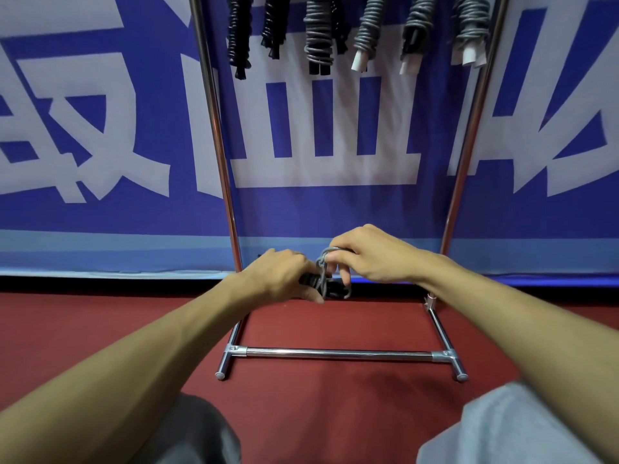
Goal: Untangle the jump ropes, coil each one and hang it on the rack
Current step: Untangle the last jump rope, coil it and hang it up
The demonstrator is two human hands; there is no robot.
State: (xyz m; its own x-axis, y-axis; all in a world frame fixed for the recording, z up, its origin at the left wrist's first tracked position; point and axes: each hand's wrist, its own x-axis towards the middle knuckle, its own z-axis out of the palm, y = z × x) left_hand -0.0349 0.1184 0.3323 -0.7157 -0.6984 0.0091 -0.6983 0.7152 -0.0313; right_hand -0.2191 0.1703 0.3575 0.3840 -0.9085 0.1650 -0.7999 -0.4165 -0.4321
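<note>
1. Grey cloth-covered knees (502, 426) sit lowest, over the red matte floor (335, 413).
2. The left hand (274, 276) grips the black handles (335, 291) of a thin grey corded jump rope (323, 262). The right hand (375, 254) pinches its loop with fingers curled, so the coiling looks nearly finished.
3. Beyond, the chrome tubular rack (338, 354) already carries six wound bundles (318, 31) — black ribbed and grey smooth. Only this rope is left to hang.

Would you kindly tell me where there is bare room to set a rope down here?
Free: red floor between the bottom bar and banner; floor before the bar too. Crowded: hanging coils fill the top of the rack.
</note>
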